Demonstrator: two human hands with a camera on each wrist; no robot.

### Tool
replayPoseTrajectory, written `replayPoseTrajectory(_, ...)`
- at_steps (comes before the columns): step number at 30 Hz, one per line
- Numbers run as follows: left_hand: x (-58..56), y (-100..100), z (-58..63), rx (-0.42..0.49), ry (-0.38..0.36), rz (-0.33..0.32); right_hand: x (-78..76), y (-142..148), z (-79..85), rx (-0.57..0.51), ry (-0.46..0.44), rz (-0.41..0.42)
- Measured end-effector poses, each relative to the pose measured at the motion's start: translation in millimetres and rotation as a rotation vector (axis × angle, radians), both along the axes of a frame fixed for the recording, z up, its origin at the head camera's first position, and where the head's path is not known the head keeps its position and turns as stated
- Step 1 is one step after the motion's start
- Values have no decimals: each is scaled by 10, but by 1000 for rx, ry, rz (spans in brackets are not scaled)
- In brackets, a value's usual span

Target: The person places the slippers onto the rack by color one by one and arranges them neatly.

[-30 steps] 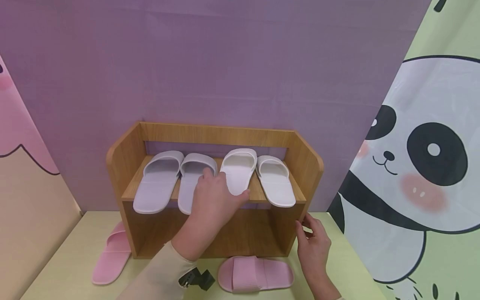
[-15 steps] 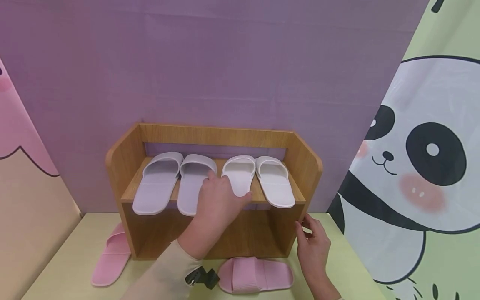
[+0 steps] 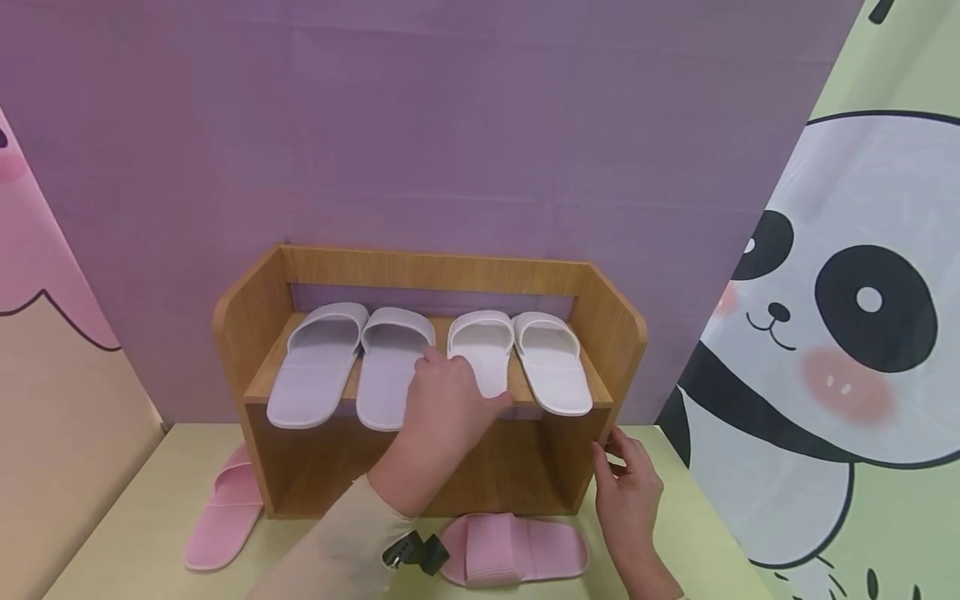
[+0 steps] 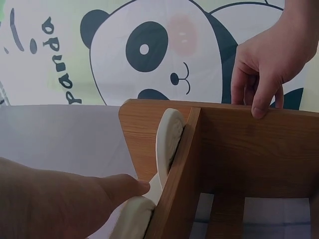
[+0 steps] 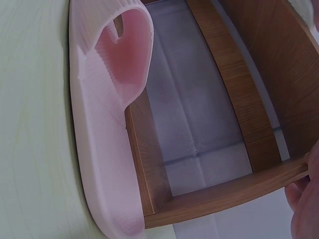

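A white slide slipper (image 3: pixel 483 354) stands third from the left on the top shelf of a wooden shoe rack (image 3: pixel 435 268). My left hand (image 3: pixel 450 412) holds it near its heel, thumb on its right side; the hand hides part of the sole. Close to its right is a matching white slipper (image 3: pixel 553 367), which also shows edge-on in the left wrist view. Two pale lilac slippers, one at the far left (image 3: pixel 318 367) and one (image 3: pixel 390 371) beside my left hand, share this shelf. My right hand (image 3: pixel 628 492) pinches the front edge of the rack's right side panel.
A pink slipper (image 3: pixel 547 548) lies sideways on the pale table (image 3: pixel 120 533) before the rack. Another pink slipper (image 3: pixel 225 517) rests against the rack's left side. The lower compartment (image 3: pixel 480 467) lies behind my left forearm. A purple cloth (image 3: pixel 450 125) hangs behind.
The held white slipper's raised toe has come down level with its mate, and my left hand has shifted it slightly right. My right hand has stayed on the side panel.
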State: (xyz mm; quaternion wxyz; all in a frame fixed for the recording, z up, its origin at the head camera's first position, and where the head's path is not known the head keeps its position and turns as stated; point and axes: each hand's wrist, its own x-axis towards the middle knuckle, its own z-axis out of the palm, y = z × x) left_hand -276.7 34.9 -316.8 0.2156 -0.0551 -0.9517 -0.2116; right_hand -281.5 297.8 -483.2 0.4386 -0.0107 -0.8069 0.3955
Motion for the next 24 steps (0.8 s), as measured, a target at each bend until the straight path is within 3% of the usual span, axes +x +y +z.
replayPoseTrajectory(15,-2,10,-85,-41,24,-128,6,-15,23,-12,-16,0)
replayPoseTrajectory(24,-17,-21,-125,-47,28,-159,11,-21,23,-17,2,18)
